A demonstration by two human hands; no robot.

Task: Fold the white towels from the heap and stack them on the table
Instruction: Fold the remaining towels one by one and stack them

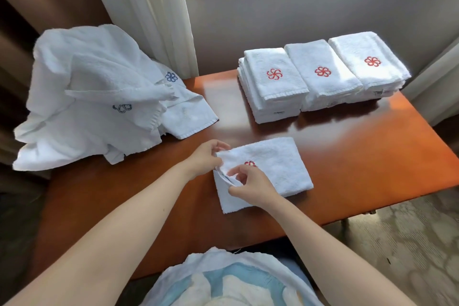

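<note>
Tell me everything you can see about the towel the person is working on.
The towel is white terry with a red flower emblem, partly hidden by the right hand. It lies folded into a rectangle on the orange-brown table. Its left end is loose, layers parted; the left hand pinches the far-left corner, the right hand a layer below.
</note>
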